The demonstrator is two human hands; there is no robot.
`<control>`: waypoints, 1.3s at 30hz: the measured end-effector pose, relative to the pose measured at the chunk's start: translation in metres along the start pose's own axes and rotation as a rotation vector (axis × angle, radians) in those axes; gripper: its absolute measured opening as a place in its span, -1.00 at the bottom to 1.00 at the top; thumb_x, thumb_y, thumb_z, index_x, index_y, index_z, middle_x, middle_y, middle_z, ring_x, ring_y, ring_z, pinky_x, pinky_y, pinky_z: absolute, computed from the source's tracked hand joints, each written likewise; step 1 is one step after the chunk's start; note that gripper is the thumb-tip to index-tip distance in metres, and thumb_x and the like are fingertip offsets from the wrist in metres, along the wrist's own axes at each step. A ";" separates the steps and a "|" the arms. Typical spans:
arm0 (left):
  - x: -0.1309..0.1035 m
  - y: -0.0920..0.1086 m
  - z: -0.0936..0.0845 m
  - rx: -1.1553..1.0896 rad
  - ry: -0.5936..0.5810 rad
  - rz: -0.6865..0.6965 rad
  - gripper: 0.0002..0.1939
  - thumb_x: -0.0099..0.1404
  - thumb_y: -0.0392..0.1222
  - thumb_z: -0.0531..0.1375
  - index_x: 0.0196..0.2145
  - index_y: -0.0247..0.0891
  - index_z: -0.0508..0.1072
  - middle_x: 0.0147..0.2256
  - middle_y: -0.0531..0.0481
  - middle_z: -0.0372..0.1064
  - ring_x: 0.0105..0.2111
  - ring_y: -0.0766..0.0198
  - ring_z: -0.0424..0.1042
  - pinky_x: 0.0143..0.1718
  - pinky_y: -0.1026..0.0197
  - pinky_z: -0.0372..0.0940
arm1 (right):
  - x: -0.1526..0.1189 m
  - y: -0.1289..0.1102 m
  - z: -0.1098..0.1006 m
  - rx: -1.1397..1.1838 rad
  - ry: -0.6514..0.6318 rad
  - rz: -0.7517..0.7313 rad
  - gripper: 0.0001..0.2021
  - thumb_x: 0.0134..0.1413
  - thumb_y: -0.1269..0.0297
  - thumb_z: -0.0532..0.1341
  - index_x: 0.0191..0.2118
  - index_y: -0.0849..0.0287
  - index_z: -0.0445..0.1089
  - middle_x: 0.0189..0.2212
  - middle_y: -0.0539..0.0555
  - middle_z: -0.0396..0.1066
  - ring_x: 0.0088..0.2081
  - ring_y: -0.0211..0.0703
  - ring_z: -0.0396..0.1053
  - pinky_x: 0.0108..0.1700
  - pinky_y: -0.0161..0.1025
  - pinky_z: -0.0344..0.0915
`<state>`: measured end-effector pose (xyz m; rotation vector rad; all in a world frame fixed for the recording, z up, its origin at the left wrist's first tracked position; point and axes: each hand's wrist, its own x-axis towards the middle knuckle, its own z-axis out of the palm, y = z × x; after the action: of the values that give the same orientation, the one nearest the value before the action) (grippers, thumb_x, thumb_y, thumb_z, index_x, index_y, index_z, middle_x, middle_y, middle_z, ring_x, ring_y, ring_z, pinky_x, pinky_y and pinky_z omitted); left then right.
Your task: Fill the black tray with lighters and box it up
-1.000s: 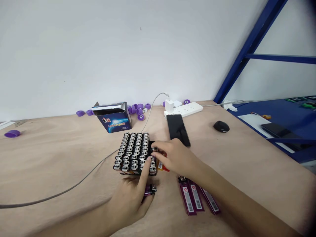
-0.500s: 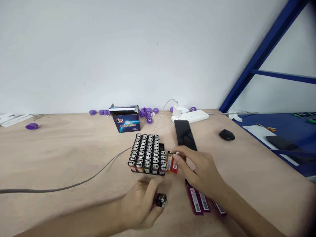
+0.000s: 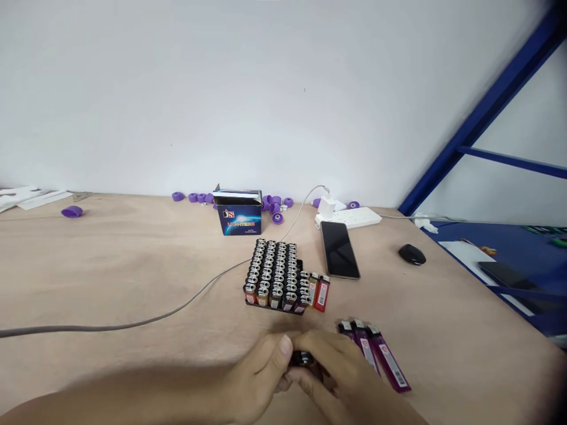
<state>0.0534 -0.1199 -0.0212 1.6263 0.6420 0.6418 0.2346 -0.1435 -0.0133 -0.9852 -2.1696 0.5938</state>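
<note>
My left hand (image 3: 259, 375) and my right hand (image 3: 343, 372) meet at the near side of the table, both closed around a lighter (image 3: 302, 358). Its dark, shiny top shows between the fingers; most of its body is hidden. Just beyond stands a tray of upright lighters (image 3: 277, 274) in tight rows, metal tops up. Against the tray's right side a yellow lighter (image 3: 313, 288) and a red lighter (image 3: 323, 294) lie side by side. Several purple lighters (image 3: 390, 360) lie to the right of my right hand, partly covered by it.
An open lighter box (image 3: 240, 218) stands near the wall, with purple caps (image 3: 277, 218) around it. A phone (image 3: 340, 251), a white power strip (image 3: 354, 218) and a black mouse (image 3: 411, 254) are at the right. A grey cable (image 3: 177, 310) crosses the table's left side.
My right hand has left the yellow and red lighters and come back to my left hand, closing around the lighter there. The view has shifted slightly.
</note>
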 end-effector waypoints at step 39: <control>0.042 -0.021 -0.007 1.452 0.373 0.667 -0.52 0.39 -0.25 0.08 0.15 -0.69 0.29 0.11 -0.55 0.32 0.15 -0.25 0.25 0.14 -0.21 0.10 | 0.073 0.075 -0.060 0.047 0.132 0.306 -0.79 0.24 0.29 0.15 -0.43 0.17 0.36 -0.56 -0.06 0.36 -0.49 -0.26 0.30 -0.42 -0.31 0.16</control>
<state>0.0765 -0.0818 -0.0386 3.1936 0.9175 1.0764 0.2789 -0.0334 0.0078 -1.3055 -1.8952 0.6965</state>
